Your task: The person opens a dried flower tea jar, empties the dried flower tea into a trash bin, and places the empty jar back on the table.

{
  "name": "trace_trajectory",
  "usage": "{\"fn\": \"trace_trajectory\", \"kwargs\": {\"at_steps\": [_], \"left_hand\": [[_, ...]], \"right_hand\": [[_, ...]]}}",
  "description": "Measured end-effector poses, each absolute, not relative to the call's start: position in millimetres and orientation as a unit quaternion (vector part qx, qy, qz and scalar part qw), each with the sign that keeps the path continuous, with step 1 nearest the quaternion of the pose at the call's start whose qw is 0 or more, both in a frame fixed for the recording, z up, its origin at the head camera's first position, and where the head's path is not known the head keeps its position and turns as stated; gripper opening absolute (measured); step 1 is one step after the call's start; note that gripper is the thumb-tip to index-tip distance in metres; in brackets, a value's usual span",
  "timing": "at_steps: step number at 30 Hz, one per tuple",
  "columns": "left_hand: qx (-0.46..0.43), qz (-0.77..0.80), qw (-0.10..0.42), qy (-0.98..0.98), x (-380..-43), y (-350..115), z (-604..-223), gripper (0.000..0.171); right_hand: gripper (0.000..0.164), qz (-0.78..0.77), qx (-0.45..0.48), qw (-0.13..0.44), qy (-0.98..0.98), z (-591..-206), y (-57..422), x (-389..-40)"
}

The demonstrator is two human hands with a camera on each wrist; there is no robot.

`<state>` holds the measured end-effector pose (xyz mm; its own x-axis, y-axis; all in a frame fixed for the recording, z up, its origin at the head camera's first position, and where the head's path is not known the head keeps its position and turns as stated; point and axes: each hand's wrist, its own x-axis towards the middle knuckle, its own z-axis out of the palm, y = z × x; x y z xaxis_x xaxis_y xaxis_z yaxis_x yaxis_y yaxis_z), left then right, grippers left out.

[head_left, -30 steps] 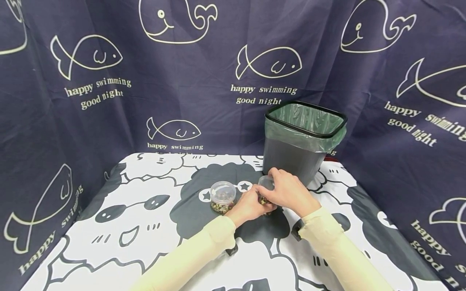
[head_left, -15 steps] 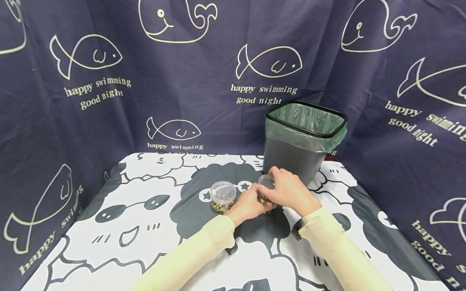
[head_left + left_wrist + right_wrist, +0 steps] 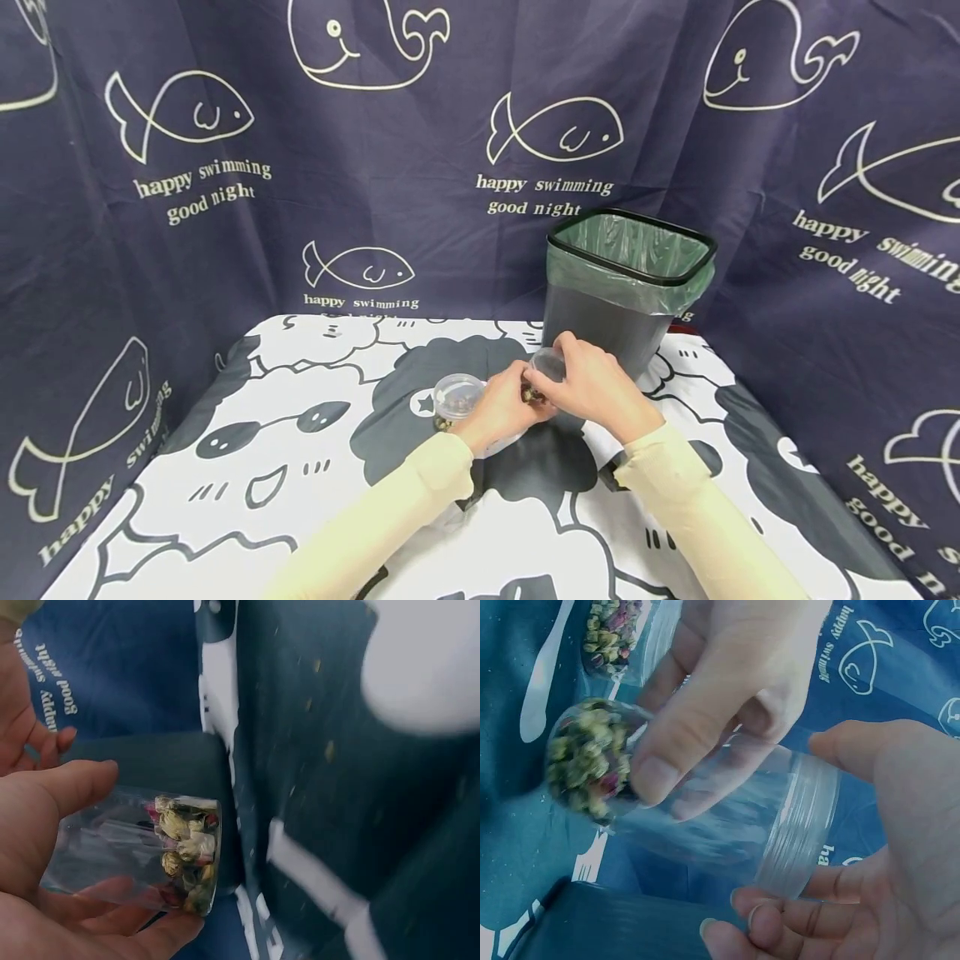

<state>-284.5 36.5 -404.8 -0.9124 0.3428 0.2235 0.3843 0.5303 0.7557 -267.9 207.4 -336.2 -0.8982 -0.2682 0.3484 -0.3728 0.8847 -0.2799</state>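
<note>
A clear round jar (image 3: 712, 832) is tilted, with dried flower buds (image 3: 589, 761) gathered at its base end. My left hand (image 3: 495, 408) grips the jar's body, its thumb on one side and its fingers on the other. Around the ridged lid end (image 3: 802, 825) curl the thumb and fingers of my right hand (image 3: 600, 392). In the left wrist view, my own hand hides the lid end. A second lidded jar (image 3: 459, 396), also with dried buds in it, stands on the table just left of my left hand, which partly covers it.
Behind my right hand stands a grey trash bin (image 3: 600, 321) with a green liner (image 3: 630, 242). A cartoon-printed cloth (image 3: 240, 467) covers the table. Dark blue fish-print curtains (image 3: 435, 225) hang behind and at both sides.
Both hands and the jar have risen slightly, and the jar has tilted. My left hand has shifted a little left and now covers more of the second jar.
</note>
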Motion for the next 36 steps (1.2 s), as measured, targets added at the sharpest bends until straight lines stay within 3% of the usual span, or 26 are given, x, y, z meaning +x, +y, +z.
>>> {"fn": "trace_trajectory", "kwargs": {"at_steps": [12,23,36], "left_hand": [[-0.242,-0.394,0.093,-0.882,-294,8,-378,0.058],[-0.277,-0.368,0.134,-0.877,-298,-19,-355,0.066],[-0.278,-0.295,0.222,-0.887,-285,-33,-341,0.071]], "right_hand": [[0.059,0.202,0.151,0.157,-0.955,-322,199,-269],[0.053,0.256,0.147,0.165,-0.941,-315,190,-269],[0.045,0.338,0.159,0.203,-0.905,-316,173,-268]]}}
